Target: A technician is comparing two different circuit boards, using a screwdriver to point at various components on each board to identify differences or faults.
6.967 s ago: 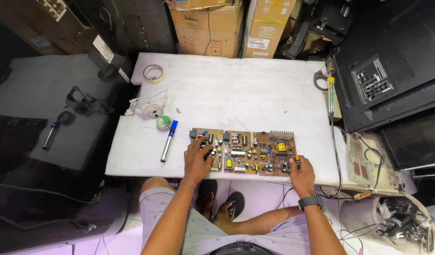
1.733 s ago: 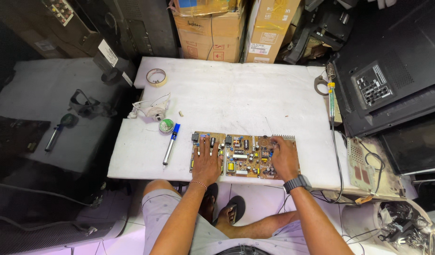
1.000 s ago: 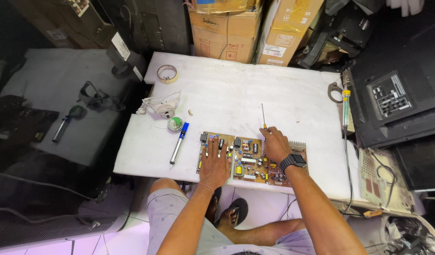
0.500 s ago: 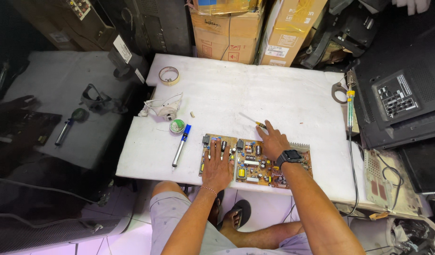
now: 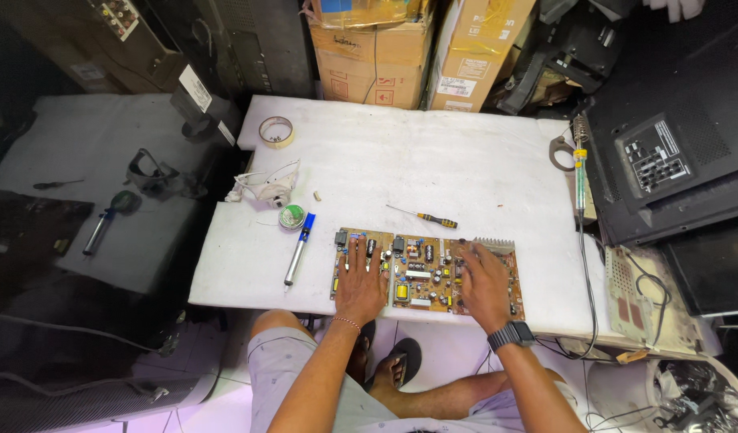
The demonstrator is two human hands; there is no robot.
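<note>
Resting flat — two hands, left hand (image 5: 361, 282) and right hand (image 5: 483, 281) — on one circuit board (image 5: 421, 273).

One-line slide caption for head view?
Both hands, left hand and right hand, flat on circuit board; screwdriver beside.

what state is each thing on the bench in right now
circuit board: flat on the table, parts side up
left hand: flat on the board, holding nothing
right hand: fingers spread on the board, holding nothing
screwdriver: lying loose behind the board, untouched
pen: lying flat
tape roll: lying flat
soldering iron: lying at the table's right edge
</note>
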